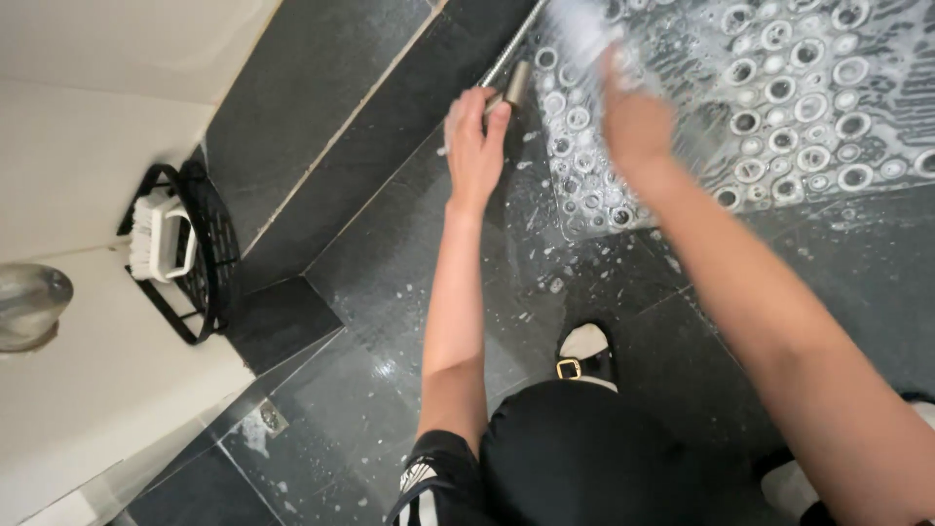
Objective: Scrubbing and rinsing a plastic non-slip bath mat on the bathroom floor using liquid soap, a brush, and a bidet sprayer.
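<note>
My left hand (474,136) grips a metal spray head (516,86) on a metal hose that runs up and to the right across the dark wet floor. My right hand (633,112) is blurred with motion over a clear bath mat (779,107) covered in round suction cups and soapy foam; it holds something pale and blurred (582,29) against the mat, and I cannot tell what that thing is. Both arms reach forward from my crouched body in dark clothes.
A black wire corner rack (200,253) on the white wall at left holds a white scrub brush (159,239). A round metal fixture (29,304) sticks out of the wall lower left. A small floor drain (271,419) sits near the wall. My sandalled foot (582,353) stands on the dark tiles.
</note>
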